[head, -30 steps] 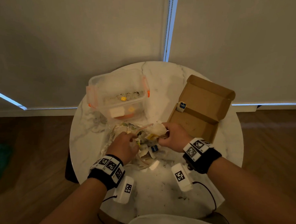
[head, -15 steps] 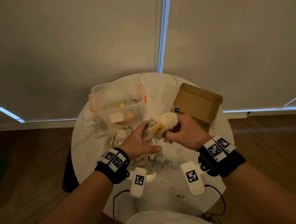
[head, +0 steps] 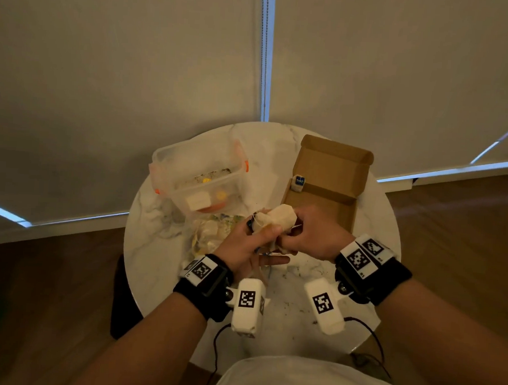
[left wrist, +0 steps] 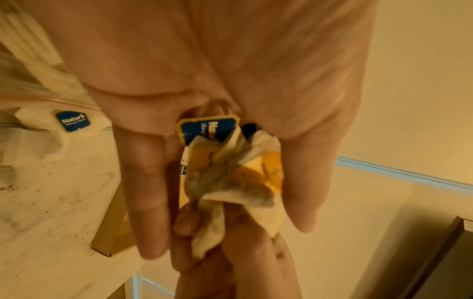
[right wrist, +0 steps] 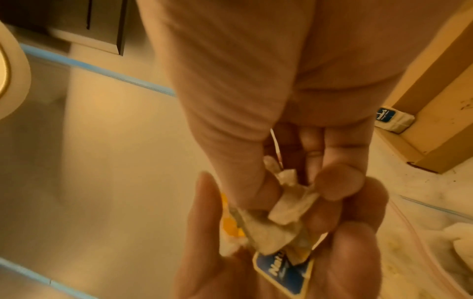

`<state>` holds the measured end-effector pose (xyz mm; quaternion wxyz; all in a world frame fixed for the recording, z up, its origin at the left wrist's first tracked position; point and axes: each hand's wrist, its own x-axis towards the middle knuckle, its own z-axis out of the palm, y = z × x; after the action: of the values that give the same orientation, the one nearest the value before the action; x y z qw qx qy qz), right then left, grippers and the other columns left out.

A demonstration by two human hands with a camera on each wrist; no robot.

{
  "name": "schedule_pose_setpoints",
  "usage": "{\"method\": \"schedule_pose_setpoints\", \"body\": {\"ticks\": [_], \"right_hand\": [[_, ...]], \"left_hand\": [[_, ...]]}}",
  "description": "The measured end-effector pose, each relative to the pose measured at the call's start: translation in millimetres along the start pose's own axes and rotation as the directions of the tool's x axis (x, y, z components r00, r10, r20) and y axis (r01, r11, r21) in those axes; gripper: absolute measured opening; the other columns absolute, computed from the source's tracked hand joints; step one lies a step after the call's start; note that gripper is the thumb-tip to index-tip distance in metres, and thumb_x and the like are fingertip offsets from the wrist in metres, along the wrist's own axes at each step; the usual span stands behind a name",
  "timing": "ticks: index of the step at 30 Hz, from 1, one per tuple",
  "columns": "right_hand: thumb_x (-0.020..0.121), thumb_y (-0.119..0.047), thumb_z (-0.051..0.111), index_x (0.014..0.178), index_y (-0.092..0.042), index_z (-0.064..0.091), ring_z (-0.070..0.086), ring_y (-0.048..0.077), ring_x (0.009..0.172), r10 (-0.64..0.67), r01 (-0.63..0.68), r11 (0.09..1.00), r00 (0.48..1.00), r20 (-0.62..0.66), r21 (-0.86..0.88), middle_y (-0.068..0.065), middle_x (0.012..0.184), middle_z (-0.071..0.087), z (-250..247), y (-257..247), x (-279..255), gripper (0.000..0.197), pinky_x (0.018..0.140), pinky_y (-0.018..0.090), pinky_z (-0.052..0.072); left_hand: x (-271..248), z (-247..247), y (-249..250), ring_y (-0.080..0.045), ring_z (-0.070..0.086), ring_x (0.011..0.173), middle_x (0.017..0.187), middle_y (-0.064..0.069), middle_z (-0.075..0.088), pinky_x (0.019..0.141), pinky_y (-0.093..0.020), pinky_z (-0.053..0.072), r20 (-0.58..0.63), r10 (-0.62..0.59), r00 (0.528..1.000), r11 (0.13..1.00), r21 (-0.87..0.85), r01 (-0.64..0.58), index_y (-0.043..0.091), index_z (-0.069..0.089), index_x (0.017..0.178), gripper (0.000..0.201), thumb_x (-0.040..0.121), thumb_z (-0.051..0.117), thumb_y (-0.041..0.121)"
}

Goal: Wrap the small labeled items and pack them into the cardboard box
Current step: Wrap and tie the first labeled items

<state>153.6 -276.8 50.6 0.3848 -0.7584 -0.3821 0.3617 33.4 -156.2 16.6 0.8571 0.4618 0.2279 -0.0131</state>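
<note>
Open strip of marble table [head: 267,166] between plastic tub [head: 197,144] and cardboard box [head: 333,170].

The paper-wrapped bundle [head: 278,218] has risen off the pile of wrappers [head: 212,237], where the right hand [head: 312,233] pinched it a second ago. The left hand [head: 244,244], spread flat below it half a second ago, has closed in: its thumb now lies over the bundle, its fingers under it, meeting the right fingertips.

Blue-labelled cream bundle [left wrist: 230,182], brown box [head: 330,164]
</note>
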Motion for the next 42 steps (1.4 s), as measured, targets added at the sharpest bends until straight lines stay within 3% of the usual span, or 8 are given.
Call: {"method": "schedule_pose_setpoints", "body": {"ticks": [2, 7, 12, 15, 22, 29, 35, 42], "right_hand": [[0.080, -0.003, 0.070, 0.084, -0.023, 0.069, 0.059, 0.001, 0.055, 0.020, -0.019, 0.999, 0.999, 0.027, -0.034, 0.000, 0.068, 0.069, 0.6, 5.3, 0.6, 0.020, 0.056, 0.020, 0.050], [0.081, -0.017, 0.074, 0.091, -0.008, 0.070, 0.059, 0.011, 0.063, -0.020, 0.020, 0.999, 1.000, -0.001, -0.037, 0.012, 0.079, 0.071, -7.7, 24.5, 4.2, 0.014, 0.062, 0.035, 0.052], [0.085, -0.022, 0.074, 0.094, -0.011, 0.070, 0.069, 0.014, 0.067, -0.020, 0.022, 0.997, 1.000, -0.022, 0.072, 0.004, 0.081, 0.072, -27.2, 38.0, 0.8, 0.015, 0.062, 0.028, 0.058], [0.087, -0.019, 0.072, 0.094, -0.004, 0.068, 0.071, 0.020, 0.065, 0.009, -0.004, 0.987, 1.000, -0.029, 0.159, 0.011, 0.078, 0.071, -35.4, 40.1, 2.1, 0.017, 0.058, 0.028, 0.058], [0.079, -0.001, 0.076, 0.091, -0.003, 0.069, 0.072, 0.027, 0.068, 0.037, -0.027, 0.983, 0.998, -0.051, 0.183, 0.018, 0.080, 0.072, -25.1, 42.0, 10.1, 0.013, 0.063, 0.031, 0.060], [0.081, -0.011, 0.077, 0.091, -0.011, 0.070, 0.064, 0.006, 0.066, -0.014, 0.021, 0.997, 0.996, -0.090, 0.079, 0.003, 0.077, 0.071, 0.2, 30.5, 19.5, 0.012, 0.061, 0.018, 0.051], [0.089, -0.019, 0.070, 0.089, -0.010, 0.074, 0.064, 0.011, 0.063, -0.012, 0.031, 0.991, 0.989, -0.148, 0.126, 0.006, 0.076, 0.072, -1.1, 18.0, 29.0, 0.011, 0.054, 0.018, 0.049], [0.089, -0.005, 0.067, 0.089, 0.002, 0.070, 0.069, 0.023, 0.072, 0.082, 0.047, 0.918, 0.949, -0.304, 0.393, 0.022, 0.088, 0.071, -15.6, 11.2, 31.0, 0.008, 0.067, 0.029, 0.060]], "left_hand": [[0.3, 4.8, -3.6, -0.031, 0.072, 0.084, 0.098, -0.009, 0.074, 0.075, -0.042, 0.062, -0.056, 0.001, 0.998, 1.000, -0.008, -0.002, 0.014, 0.059, 0.118, 0.031, 0.089, 0.067, 0.015], [7.6, 18.7, -11.4, -0.027, 0.073, 0.088, 0.107, -0.015, 0.072, 0.067, -0.038, 0.062, -0.227, -0.019, 0.974, 0.998, -0.057, 0.006, 0.007, 0.064, 0.117, 0.025, 0.094, 0.063, 0.014], [15.5, 30.6, -21.9, -0.033, 0.071, 0.098, 0.116, -0.020, 0.069, 0.069, -0.037, 0.062, -0.333, -0.061, 0.941, 0.992, -0.121, 0.021, 0.003, 0.059, 0.126, 0.036, 0.093, 0.064, 0.016], [17.3, 35.7, -26.1, -0.028, 0.071, 0.087, 0.106, -0.020, 0.069, 0.059, -0.030, 0.060, -0.377, -0.080, 0.923, 0.987, -0.159, 0.021, 0.004, 0.061, 0.122, 0.033, 0.092, 0.065, 0.016], [15.4, 29.4, -25.2, -0.025, 0.072, 0.085, 0.103, -0.018, 0.071, 0.059, -0.029, 0.060, -0.297, -0.108, 0.949, 0.980, -0.191, 0.052, 0.002, 0.062, 0.121, 0.036, 0.091, 0.064, 0.020], [11.1, 2.3, -10.9, -0.023, 0.072, 0.078, 0.094, -0.014, 0.073, 0.056, -0.027, 0.059, -0.258, -0.079, 0.963, 0.994, -0.092, 0.057, 0.004, 0.065, 0.115, 0.045, 0.076, 0.074, 0.024], [14.6, -7.9, -3.7, -0.018, 0.070, 0.066, 0.089, -0.013, 0.072, 0.051, -0.025, 0.057, -0.240, -0.073, 0.968, 0.997, -0.047, 0.064, 0.001, 0.064, 0.114, 0.030, 0.089, 0.068, 0.018], [14.0, -15.2, -6.7, -0.021, 0.070, 0.071, 0.088, -0.010, 0.073, 0.054, -0.027, 0.058, -0.246, -0.087, 0.965, 0.995, -0.072, 0.072, 0.011, 0.067, 0.106, 0.012, 0.095, 0.061, 0.014]]}}
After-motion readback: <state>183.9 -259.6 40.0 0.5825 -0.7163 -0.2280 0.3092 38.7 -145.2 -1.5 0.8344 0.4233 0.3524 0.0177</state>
